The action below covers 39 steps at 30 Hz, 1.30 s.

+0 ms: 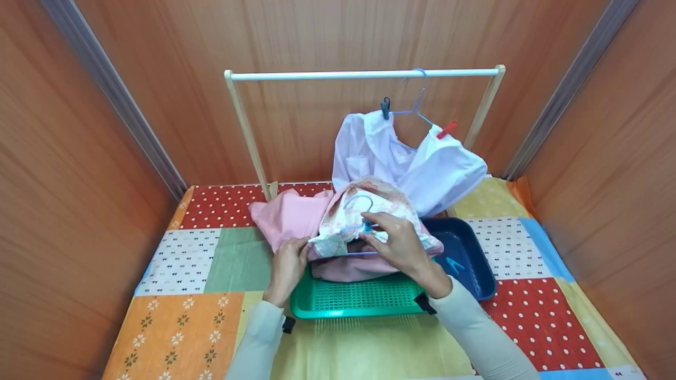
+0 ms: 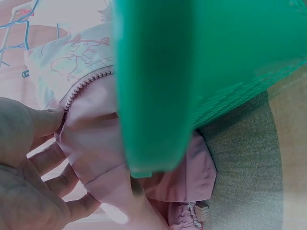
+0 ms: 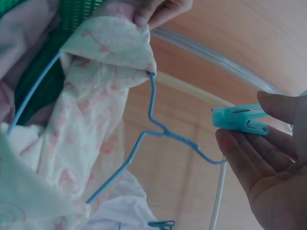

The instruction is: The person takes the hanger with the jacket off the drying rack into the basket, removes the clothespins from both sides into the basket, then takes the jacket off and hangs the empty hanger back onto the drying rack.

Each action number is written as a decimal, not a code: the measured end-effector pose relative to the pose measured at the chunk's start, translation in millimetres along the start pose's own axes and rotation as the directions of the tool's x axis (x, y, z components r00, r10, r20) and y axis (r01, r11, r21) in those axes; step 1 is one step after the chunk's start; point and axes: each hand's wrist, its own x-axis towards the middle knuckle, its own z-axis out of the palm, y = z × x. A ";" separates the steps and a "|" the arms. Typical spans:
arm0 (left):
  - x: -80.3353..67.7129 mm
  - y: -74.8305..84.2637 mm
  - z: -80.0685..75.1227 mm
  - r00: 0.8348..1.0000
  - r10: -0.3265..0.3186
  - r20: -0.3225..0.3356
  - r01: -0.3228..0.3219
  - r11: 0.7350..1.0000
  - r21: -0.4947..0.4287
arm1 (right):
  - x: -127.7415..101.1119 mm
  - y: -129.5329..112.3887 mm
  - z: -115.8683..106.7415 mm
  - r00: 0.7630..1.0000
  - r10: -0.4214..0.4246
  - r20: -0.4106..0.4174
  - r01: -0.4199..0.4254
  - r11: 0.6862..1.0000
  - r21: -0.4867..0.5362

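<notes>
A pink zip jacket (image 1: 301, 211) with a printed white lining (image 1: 393, 203) lies bunched over the green basket (image 1: 359, 311). A blue wire hanger (image 3: 165, 133) runs into its shoulders, hook toward the rack. With thumb and fingers, my left hand (image 1: 288, 266) pinches the jacket's left shoulder edge, beside the zipper teeth (image 2: 86, 82) in the left wrist view. My right hand (image 1: 400, 241) holds a turquoise clothespin (image 3: 240, 119) between thumb and fingers, apart from the cloth and near the hanger's hook in the right wrist view.
Behind the basket stands a rack with a white rail (image 1: 327, 75). From it hangs a white shirt (image 1: 369, 155) with a dark clothespin (image 1: 385, 108) and a red clothespin (image 1: 447, 130). A navy tray (image 1: 488, 282) holding a blue clothespin (image 1: 454, 265) sits right of the basket. Wooden panels enclose three sides.
</notes>
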 end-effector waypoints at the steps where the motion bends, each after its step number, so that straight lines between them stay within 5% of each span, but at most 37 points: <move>1: -0.2 -0.2 0.1 1.000 0.001 -0.001 -0.001 1.000 -0.001 | -1.8 1.5 -2.1 1.000 0.005 -0.011 -0.005 1.000 0.011; 19: -0.2 -1.3 1.5 1.000 0.015 -0.006 -0.015 1.000 -0.014 | -44.1 33.1 -53.3 0.983 0.145 -0.115 -0.148 0.989 -0.017; 25: -0.8 -1.3 0.0 1.000 0.014 -0.003 -0.014 1.000 -0.022 | -55.2 48.2 -68.5 0.973 0.180 -0.142 -0.197 0.974 -0.115; 39: -1.4 0.0 -1.2 1.000 -0.001 0.006 0.001 1.000 -0.010 | -76.9 84.1 -88.1 0.912 0.361 -0.196 -0.388 0.913 -0.122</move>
